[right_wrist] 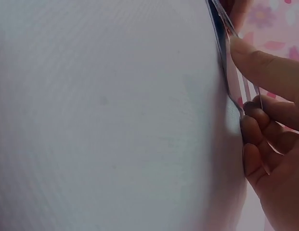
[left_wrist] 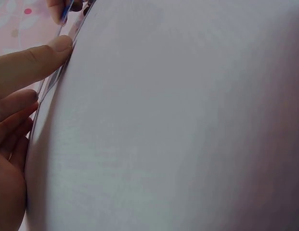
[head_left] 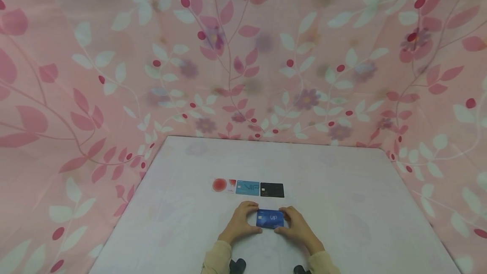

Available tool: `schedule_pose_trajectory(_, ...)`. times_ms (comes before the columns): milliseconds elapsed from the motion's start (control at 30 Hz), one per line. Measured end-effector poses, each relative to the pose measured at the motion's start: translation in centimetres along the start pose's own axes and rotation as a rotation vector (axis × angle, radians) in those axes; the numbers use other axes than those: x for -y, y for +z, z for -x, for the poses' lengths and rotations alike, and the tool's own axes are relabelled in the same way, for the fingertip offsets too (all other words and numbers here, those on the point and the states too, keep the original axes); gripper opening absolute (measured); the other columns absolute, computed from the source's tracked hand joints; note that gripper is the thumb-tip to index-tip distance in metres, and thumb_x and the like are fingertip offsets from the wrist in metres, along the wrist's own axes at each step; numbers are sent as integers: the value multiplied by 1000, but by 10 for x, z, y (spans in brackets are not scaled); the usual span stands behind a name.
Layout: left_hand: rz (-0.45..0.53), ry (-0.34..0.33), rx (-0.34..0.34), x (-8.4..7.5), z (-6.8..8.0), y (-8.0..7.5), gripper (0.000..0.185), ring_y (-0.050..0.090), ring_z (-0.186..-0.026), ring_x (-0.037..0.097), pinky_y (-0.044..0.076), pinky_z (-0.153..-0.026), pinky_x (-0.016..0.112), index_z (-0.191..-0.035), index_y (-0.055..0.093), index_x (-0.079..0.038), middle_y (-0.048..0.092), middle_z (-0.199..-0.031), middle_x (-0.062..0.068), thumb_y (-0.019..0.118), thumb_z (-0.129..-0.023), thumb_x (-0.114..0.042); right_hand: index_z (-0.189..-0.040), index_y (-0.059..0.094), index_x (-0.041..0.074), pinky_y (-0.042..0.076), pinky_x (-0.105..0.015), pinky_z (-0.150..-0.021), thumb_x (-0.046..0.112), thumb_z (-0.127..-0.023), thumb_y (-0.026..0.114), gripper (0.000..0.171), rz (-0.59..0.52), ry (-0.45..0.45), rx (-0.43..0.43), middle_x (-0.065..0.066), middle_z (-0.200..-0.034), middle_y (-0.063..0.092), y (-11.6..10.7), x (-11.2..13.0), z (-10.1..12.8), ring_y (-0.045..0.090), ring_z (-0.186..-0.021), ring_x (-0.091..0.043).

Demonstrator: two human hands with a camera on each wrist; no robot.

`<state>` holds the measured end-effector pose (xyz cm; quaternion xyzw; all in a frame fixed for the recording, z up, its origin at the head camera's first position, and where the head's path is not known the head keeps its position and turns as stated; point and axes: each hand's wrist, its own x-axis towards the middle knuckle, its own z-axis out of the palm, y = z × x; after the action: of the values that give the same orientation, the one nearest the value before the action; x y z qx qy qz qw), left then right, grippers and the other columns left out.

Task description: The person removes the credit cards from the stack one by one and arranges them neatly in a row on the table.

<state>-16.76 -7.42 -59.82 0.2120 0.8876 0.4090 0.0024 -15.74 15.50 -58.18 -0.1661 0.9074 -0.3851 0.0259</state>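
Note:
A blue card printed "VIP" lies flat or just above the white table between my two hands. My left hand grips its left end, thumb at the near edge and fingers at the far edge. At the opposite end, my right hand holds it in the same way. In the left wrist view the left thumb presses on a thin edge seen side-on. The right thumb does likewise in the right wrist view, with curled fingers below it.
Beyond the hands, a white-and-red card, a light blue VIP card and a black card lie side by side in a row. The white table meets pink floral cloth at its back and sides.

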Motion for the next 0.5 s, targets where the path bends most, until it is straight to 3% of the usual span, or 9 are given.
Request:
schedule_pose_trajectory(200, 6, 24, -19, 2, 0, 1, 62, 49, -118, 26, 37, -103, 44, -115, 64, -4, 58, -121, 5, 85, -63, -31, -116, 57, -4, 49, -32, -77, 28, -72, 80, 59, 0, -44, 22, -1, -96, 54, -2, -2, 2, 51, -84, -13)
schedule_pose_trajectory(500, 91, -7, -29, 3, 0, -1, 66, 51, -117, 26, 37, -103, 46, -117, 64, -8, 59, -120, 6, 85, -62, -37, -119, 55, -3, 50, -37, -83, 27, -75, 77, 59, -31, -80, 13, -4, -103, 56, -4, -3, 3, 56, -89, -19)
